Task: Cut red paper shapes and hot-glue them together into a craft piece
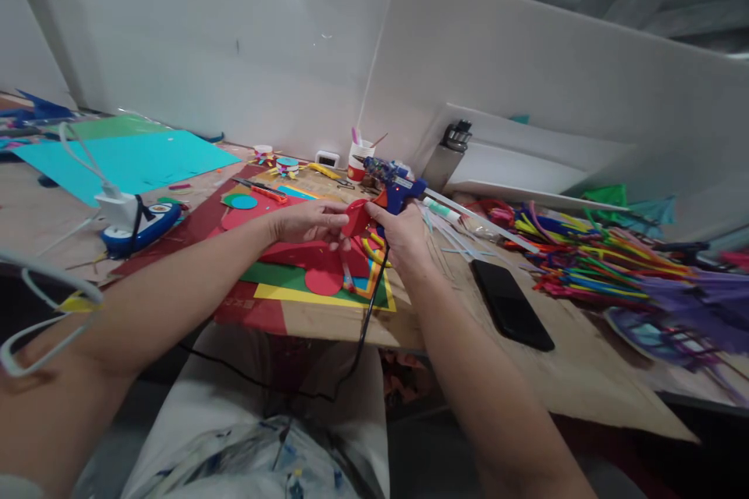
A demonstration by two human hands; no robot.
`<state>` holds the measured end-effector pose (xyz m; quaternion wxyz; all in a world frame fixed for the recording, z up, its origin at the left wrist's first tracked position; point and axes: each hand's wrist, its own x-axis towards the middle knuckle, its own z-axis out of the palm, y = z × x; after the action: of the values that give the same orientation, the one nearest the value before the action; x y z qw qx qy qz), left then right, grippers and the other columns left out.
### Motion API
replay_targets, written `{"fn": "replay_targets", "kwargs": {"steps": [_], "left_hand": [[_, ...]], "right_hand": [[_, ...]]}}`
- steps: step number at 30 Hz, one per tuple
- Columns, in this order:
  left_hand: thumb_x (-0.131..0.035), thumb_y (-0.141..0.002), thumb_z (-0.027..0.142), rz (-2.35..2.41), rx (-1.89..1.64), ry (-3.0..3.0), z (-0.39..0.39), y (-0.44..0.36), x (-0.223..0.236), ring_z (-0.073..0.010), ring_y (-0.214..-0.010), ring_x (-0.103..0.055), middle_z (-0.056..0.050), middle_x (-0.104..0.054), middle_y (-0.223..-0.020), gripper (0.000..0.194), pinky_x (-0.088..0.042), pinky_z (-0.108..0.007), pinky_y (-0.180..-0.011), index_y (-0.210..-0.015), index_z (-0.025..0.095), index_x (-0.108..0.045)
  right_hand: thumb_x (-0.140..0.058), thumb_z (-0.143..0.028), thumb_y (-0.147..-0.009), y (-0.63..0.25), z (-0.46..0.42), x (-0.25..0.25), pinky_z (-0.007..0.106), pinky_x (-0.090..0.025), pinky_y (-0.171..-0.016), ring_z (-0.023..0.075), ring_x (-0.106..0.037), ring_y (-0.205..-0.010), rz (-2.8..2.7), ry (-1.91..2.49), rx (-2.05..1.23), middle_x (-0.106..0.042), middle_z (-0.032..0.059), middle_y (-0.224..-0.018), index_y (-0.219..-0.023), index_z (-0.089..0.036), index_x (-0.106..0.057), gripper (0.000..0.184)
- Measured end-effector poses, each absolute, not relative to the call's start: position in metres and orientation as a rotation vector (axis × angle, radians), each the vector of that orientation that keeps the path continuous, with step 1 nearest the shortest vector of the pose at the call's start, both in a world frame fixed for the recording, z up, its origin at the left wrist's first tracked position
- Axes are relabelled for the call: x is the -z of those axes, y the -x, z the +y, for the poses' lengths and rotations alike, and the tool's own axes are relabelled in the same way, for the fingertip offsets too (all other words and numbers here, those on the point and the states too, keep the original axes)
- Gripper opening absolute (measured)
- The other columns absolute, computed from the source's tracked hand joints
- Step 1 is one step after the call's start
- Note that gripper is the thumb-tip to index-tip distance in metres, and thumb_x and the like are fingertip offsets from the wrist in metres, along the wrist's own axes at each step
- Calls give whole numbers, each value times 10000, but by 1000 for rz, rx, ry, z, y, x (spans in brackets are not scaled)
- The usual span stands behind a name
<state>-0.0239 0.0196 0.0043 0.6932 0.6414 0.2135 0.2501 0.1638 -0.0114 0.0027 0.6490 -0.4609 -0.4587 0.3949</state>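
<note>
Fingers of the left hand (310,223) curl loosely, their tips at the left edge of a small, curved red piece (355,220); whether they pinch it or merely touch it cannot be told. This piece sits just left of a blue plastic glue gun (409,191), the landmark here. Far left of the gun lie a large cyan sheet (157,164) and a blue rounded plug block (120,243). Nearer the gun, still leftward, come a flat cyan disc (244,202), two small decorated drum-like rounds (286,166) and a flat red disc (324,277). Beyond the gun, slightly left, stands a red-and-white cup (356,164). Closed around the gun's handle, the right hand (403,228) has its thumb beside the red piece. Right of the gun are a black phone (511,304) and multicoloured fuzzy stems (614,257). Work seems midway: both rounds look assembled, while the discs lie loose and the red piece appears unattached. No glue can be made out on it.
</note>
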Motion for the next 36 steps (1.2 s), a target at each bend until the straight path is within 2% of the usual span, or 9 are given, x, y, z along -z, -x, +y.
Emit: {"fn": "replay_targets", "kwargs": {"steps": [2, 5, 10, 20, 27, 32, 36], "left_hand": [[-862, -689, 547, 533, -664, -1478, 17, 19, -4, -222, -816, -718, -97, -754, -907, 527, -551, -321, -711, -1020, 156, -737], [-857, -702, 513, 660, -973, -1582, 12, 9, -4, -204, -883, -700, -83, -767, -999, 472, -546, -333, -823, -1003, 161, -765], [-825, -719, 502, 773, -1261, -1600, 7, -1, -4, -177, -810, -664, -72, -763, -901, 421, -516, -318, -791, -925, 139, -772], [-848, -646, 506, 822, -1329, -1531, 5, -2, -10, -164, -743, -616, -44, -718, -789, 400, -493, -310, -730, -782, 144, -748], [-855, -651, 506, 787, -1307, -1550, 2, -3, -12, -181, -796, -643, -63, -741, -834, 403, -504, -321, -782, -799, 144, -757], [-893, -588, 475, 755, -1320, -1409, 5, -6, -10, -150, -721, -618, -37, -718, -755, 396, -488, -292, -732, -745, 146, -741], [-898, -585, 476, 660, -1251, -1270, 6, -7, -8, -132, -684, -619, -26, -711, -728, 402, -487, -272, -709, -744, 146, -732]], "right_hand": [[-834, -288, -579, -167, -7, 0, 272, -551, -575, 138, -643, -597, -1002, 1033, -888, -693, -44, -728, -905, -191, -614, 406], [-848, -299, -569, -169, -2, 3, 273, -546, -550, 135, -622, -565, -947, 1036, -849, -673, -49, -695, -900, -190, -611, 422], [-862, -309, -568, -164, -1, 5, 260, -521, -506, 116, -566, -499, -942, 1022, -828, -633, -66, -624, -871, -191, -610, 412], [-829, -293, -611, -158, -7, 3, 230, -466, -465, 93, -519, -466, -1019, 992, -842, -628, -60, -599, -793, -179, -654, 277], [-860, -301, -593, -157, -8, 5, 313, -590, -650, 156, -662, -653, -1045, 949, -855, -702, -16, -753, -812, -185, -666, 314], [-853, -291, -586, -155, -10, 5, 320, -586, -624, 148, -635, -597, -1001, 960, -893, -669, -36, -691, -779, -188, -625, 316], [-837, -265, -593, -154, -12, 1, 302, -585, -632, 142, -650, -612, -942, 950, -911, -683, -38, -717, -823, -188, -623, 323]]}}
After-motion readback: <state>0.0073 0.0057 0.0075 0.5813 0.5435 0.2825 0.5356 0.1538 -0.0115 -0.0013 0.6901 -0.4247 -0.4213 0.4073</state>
